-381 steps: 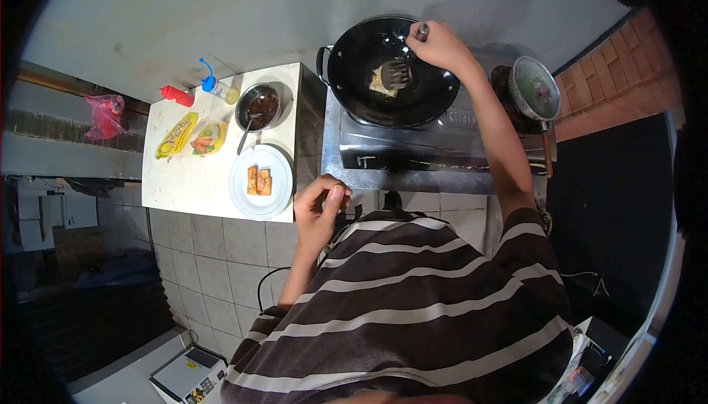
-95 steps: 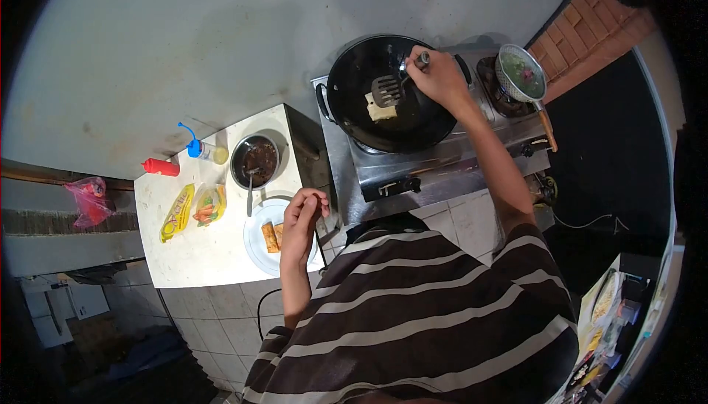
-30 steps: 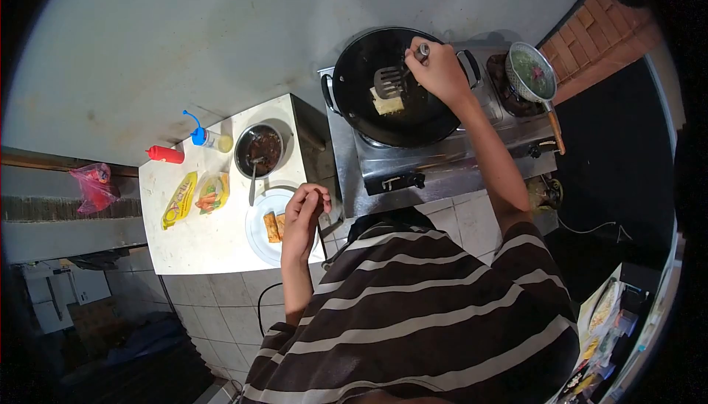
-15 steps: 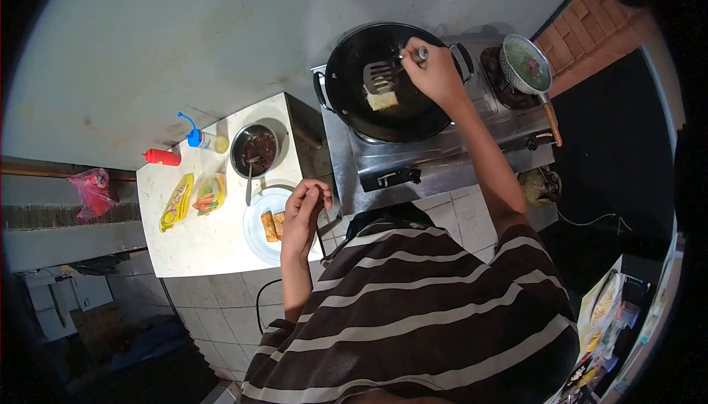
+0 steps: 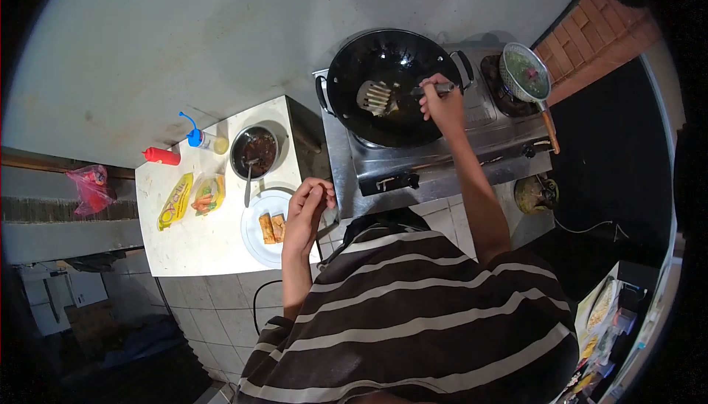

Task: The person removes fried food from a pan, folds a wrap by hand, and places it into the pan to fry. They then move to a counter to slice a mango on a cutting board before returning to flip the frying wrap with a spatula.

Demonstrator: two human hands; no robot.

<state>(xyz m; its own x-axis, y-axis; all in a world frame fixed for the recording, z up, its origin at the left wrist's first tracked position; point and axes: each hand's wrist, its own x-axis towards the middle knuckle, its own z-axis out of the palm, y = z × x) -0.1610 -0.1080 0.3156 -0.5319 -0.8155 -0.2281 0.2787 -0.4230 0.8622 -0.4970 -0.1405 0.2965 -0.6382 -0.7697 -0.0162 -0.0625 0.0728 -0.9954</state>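
My right hand is wrapped round the handle of a slotted spatula, above the right part of a black wok. The spatula's head rests low in the wok; a pale yellowish piece of food shows through its slots and at its edge. My left hand hovers beside the white plate with its fingers curled loosely, and nothing can be seen in them. On that plate lie browned fried rolls, partly next to my left wrist.
The wok stands on a steel gas stove. A strainer with a wooden handle sits over the right burner. On the white table are a metal pot with a spoon, a red bottle, a blue-capped bottle and plastic packets.
My right hand has moved down and slightly right, and the spatula lies flatter, now covering most of the pale food piece. My left hand has hardly moved.
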